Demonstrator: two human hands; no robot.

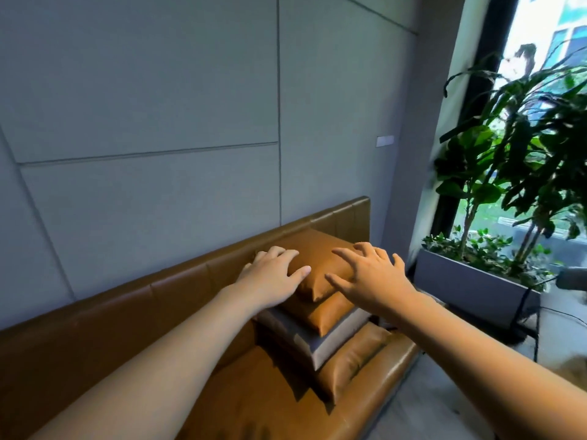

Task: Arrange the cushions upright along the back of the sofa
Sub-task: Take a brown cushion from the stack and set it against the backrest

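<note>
Several cushions lie flat in a stack at the right end of a brown leather sofa (266, 404). The top brown cushion (317, 262) rests on a second brown cushion (327, 315), then a grey cushion (305, 341), then another brown cushion (352, 360) at the bottom. My left hand (273, 274) lies on the left side of the top cushion, fingers curled over its edge. My right hand (371, 274) hovers at the cushion's right side with fingers spread, touching or nearly touching it. The sofa back (178, 281) runs along the wall.
A grey panelled wall (158, 122) stands behind the sofa. To the right, a grey planter box (470, 281) holds tall leafy plants (521, 147) beside a window. Cables run down the planter's side to the pale floor (422, 404).
</note>
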